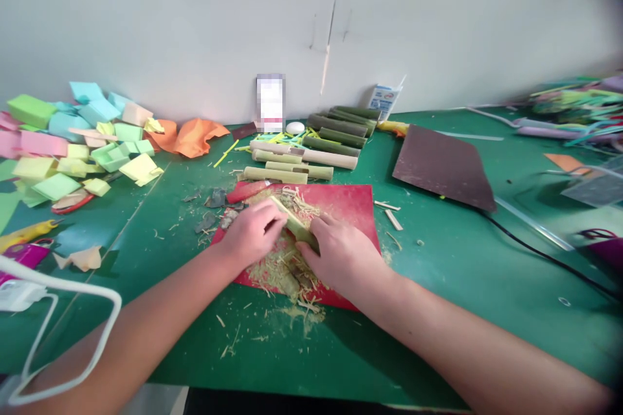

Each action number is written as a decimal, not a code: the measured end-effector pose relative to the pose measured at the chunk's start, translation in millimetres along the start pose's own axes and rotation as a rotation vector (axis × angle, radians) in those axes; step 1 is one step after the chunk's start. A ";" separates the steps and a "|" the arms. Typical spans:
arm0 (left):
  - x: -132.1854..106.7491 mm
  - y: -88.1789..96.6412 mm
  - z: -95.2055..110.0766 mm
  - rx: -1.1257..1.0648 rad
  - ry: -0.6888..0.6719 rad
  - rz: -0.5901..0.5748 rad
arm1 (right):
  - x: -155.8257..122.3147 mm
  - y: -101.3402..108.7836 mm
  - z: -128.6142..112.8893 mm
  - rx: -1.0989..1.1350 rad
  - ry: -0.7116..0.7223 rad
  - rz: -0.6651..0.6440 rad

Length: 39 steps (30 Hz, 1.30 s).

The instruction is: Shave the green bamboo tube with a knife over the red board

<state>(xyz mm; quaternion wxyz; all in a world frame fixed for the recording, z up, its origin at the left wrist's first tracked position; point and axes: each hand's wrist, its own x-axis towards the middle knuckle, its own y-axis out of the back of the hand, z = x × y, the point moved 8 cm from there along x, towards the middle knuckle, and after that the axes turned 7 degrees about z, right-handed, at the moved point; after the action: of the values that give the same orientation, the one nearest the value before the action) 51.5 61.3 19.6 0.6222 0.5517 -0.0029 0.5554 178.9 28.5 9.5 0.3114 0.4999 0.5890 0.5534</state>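
Observation:
My right hand [343, 249] wraps round the near end of a pale green bamboo piece [302, 231], which lies slantwise over a red sheet [353, 204]. The bamboo has an opening in its side. Curled against its far end are the fingers of my left hand [254, 228]; whether they also pinch something small is hidden. Beneath both hands spread bamboo shavings and dust [272, 272]. Just beyond my left hand lies a red-handled tool [247, 191], its tip unclear. Several cut bamboo tubes [276, 174] lie in rows behind the sheet.
Folded coloured papers [63, 155] heap at the left, beside orange paper [195, 137]. A white cable [114, 311] loops over my left forearm. A dark brown board [442, 165] and black cord [545, 243] lie right. A phone-like screen [270, 102] and drink carton [382, 100] stand by the wall.

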 end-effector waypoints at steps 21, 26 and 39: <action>0.3 1.3 -0.3 0.021 0.001 -0.002 | -0.6 -0.1 -0.9 -0.004 0.007 -0.010; 0.3 4.2 2.3 0.001 -0.003 0.045 | -0.8 1.1 -0.3 -0.008 -0.003 0.003; 1.2 2.8 0.0 -0.012 0.007 0.056 | -0.6 -1.3 1.2 0.001 -0.013 -0.008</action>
<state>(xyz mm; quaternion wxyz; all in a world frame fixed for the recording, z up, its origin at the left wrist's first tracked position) 50.0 61.5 22.2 0.6096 0.5458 -0.0195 0.5746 179.9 28.5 7.9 0.3172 0.5013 0.5894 0.5484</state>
